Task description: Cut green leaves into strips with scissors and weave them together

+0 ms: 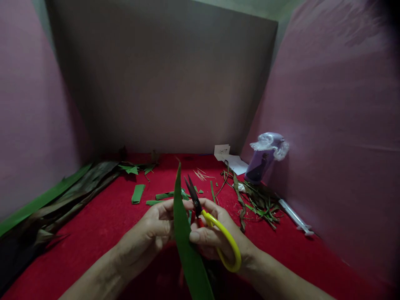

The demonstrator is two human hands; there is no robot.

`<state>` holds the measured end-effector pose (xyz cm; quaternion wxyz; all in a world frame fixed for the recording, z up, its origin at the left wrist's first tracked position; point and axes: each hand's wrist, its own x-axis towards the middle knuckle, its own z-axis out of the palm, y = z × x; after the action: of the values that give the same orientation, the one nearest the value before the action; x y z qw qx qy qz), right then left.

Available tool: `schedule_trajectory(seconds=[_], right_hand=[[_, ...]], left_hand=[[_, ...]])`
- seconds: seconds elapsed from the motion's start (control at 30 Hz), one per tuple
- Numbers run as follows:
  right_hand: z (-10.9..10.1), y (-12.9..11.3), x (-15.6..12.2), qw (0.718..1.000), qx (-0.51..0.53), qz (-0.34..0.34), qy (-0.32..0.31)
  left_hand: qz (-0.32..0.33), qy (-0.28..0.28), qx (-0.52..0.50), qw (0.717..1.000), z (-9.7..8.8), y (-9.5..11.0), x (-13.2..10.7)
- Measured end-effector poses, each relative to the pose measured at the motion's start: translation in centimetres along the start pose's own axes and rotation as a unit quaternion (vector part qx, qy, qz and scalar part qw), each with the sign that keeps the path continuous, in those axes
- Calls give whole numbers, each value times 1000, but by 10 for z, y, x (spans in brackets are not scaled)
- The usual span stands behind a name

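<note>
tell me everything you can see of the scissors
The scissors are small, with short dark pointed blades parted in a narrow V that points up and away. There is a red patch near the pivot and a large yellow loop handle that looks like plastic. The right hand grips them through the loop, just right of the long green leaf held by the left hand. Whether the blades touch the leaf is unclear.

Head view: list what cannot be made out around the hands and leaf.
All in the head view:
- leaf: lower end cut off by the bottom edge.
- left hand: fingertips hidden behind the leaf.
- scissors: pivot hidden by the right hand.
- paper note: writing too small.
- bottle: top hidden by plastic wrap.
</note>
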<state>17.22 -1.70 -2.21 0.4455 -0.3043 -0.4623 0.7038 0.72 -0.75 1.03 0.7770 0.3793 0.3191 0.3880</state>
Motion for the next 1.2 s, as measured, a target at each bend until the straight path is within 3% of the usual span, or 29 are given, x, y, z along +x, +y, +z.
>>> schedule_trajectory(seconds=[0.23,0.43,0.6,0.77,0.97,1.1,1.2], right_hand=[[0,-1,-1,998,50,17,-33],[1,-1,0,998,53,16,-27],[3,-2,0,999,31,3,42],[1,1,1,997,35,-28,64],[5,1,1,996,13,8,93],[6,1,1,995,0,13,102],[4,2,2,993,-20,-2,120]], left_hand=[[16,-44,-24,999,-4,-1,0],[50,-83,42,994,-5,-2,2],[77,-22,78,994,-6,3,1],[110,26,89,990,-11,5,6],[131,90,83,984,-21,1,14],[138,117,79,980,-23,-1,16],[118,107,88,983,-22,-2,16]])
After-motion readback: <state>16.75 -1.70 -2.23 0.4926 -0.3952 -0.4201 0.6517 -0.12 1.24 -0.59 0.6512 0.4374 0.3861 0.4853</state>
